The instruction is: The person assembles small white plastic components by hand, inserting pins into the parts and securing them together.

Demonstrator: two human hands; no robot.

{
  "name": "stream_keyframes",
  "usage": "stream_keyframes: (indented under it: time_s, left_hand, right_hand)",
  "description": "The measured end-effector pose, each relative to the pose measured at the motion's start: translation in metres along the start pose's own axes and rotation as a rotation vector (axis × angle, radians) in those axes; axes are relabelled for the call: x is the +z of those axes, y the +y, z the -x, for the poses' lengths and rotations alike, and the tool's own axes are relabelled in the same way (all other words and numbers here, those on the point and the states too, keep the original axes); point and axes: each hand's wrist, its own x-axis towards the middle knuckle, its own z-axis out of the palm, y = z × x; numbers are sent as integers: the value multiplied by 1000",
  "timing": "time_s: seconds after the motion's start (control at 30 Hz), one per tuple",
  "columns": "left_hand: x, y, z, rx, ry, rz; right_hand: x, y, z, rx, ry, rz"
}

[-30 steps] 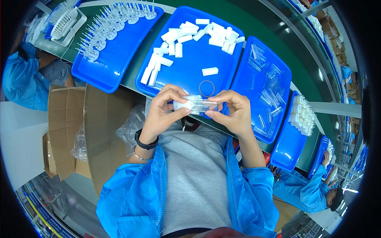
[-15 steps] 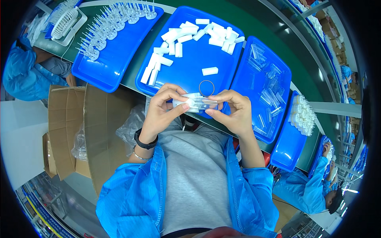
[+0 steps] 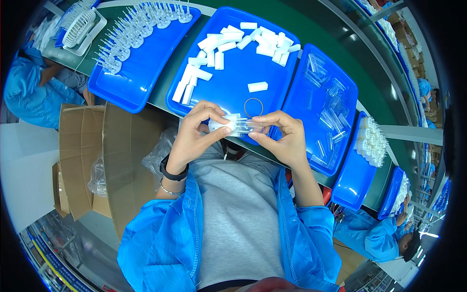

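My left hand [image 3: 197, 132] pinches a white plastic piece [image 3: 221, 126] between thumb and fingers, just above the near edge of the middle blue tray. A clear plastic sleeve [image 3: 249, 127] meets it from the right, gripped at its far end by the thumb and fingers of my right hand [image 3: 283, 135]. The two parts overlap between my hands, though glare and fingertips hide how deep one sits in the other. A thin brown ring [image 3: 253, 107], like a rubber band, lies in the tray just beyond my right fingertips.
White blocks [image 3: 227, 39] lie in the middle tray [image 3: 228, 92]. Clear plastic parts [image 3: 331, 117] fill the tray on its right. Pronged clear parts [image 3: 131, 36] stand in the left tray, white pieces [image 3: 371, 141] in a far-right one. Cardboard boxes [image 3: 131, 155] stand left; co-workers sit on both sides.
My right hand has shifted slightly left with the clear sleeve, closer to my left hand. Both co-workers' arms have moved.
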Motion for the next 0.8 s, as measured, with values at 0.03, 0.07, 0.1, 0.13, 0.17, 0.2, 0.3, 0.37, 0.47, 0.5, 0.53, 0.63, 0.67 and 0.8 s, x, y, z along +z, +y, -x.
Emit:
stream_keyframes:
  time_s: [0.03,0.07,0.1,0.13,0.17,0.2,0.3,0.37,0.47,0.5,0.53,0.63,0.67,0.8]
  left_hand:
    - [0,1,0,0,0,0]
    - [0,2,0,2,-15,-11]
    - [-1,3,0,4,-30,-22]
    - [-1,4,0,3,-30,-21]
    - [-1,5,0,24,-33,-30]
    - [-2,5,0,46,-34,-40]
    - [-3,0,0,132,-13,-99]
    - [-6,2,-1,138,-23,-123]
    - [-5,4,-1,138,-23,-144]
    - [-5,4,-2,132,-10,-142]
    - [-3,7,-2,133,-11,-141]
    - [-1,10,-1,39,13,-48]
    - [-4,7,0,16,24,-61]
    - [-5,-2,0,50,127,251]
  right_hand:
    - [0,1,0,0,0,0]
    - [1,3,1,7,6,-35]
    - [1,4,1,14,12,-70]
    - [1,5,2,15,12,-70]
    - [2,5,2,-9,18,-66]
    - [3,5,2,-34,24,-64]
    - [4,8,3,-96,26,-82]
    - [4,8,2,-106,18,-97]
    - [4,8,2,-95,17,-119]
    - [4,8,2,-75,23,-128]
    - [2,7,0,-75,23,-127]
    - [-5,-2,-5,-31,-21,21]
    - [-7,-5,-6,10,-25,60]
    - [-14,-10,-7,140,-19,56]
